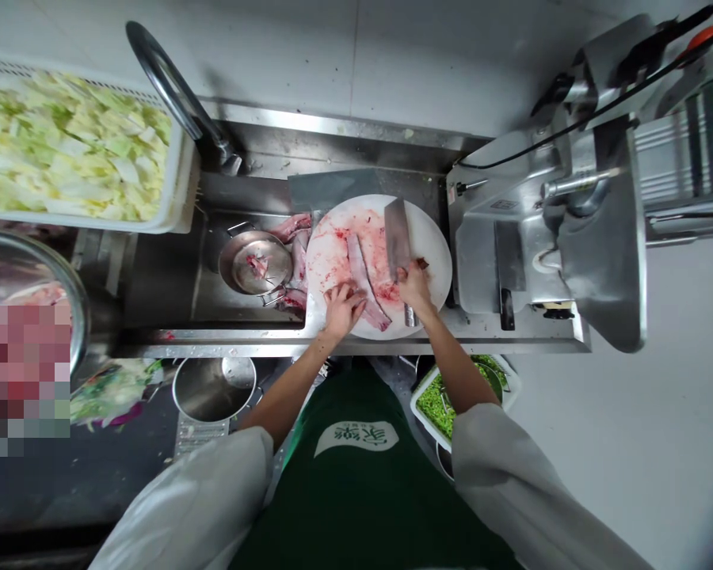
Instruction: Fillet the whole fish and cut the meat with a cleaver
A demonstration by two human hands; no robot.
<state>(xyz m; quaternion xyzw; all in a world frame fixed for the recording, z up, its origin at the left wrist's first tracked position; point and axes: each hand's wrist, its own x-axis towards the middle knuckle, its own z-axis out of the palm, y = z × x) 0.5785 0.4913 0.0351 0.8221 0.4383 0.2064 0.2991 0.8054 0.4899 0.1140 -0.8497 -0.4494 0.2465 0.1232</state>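
Observation:
A long strip of raw meat (362, 267), pale and pinkish, lies slantwise on a round white cutting board (436, 237) smeared with blood. My left hand (343, 309) rests at the strip's left side, fingers spread, fingertips touching the board and the meat's edge. Closed around a cleaver's handle is my right hand (414, 289). The cleaver (398, 233) points away from me over the board's right half, its broad blade to the right of the strip. A small dark scrap (421, 263) lies beside my right hand.
Left of the board, a sink (166, 277) holds a steel pan (233, 265) and more raw meat (299, 257). A faucet (160, 75) arches behind it. Chopped cabbage fills a white basket (181, 182). At right stand a slicing machine (606, 237) and a second cleaver (507, 261).

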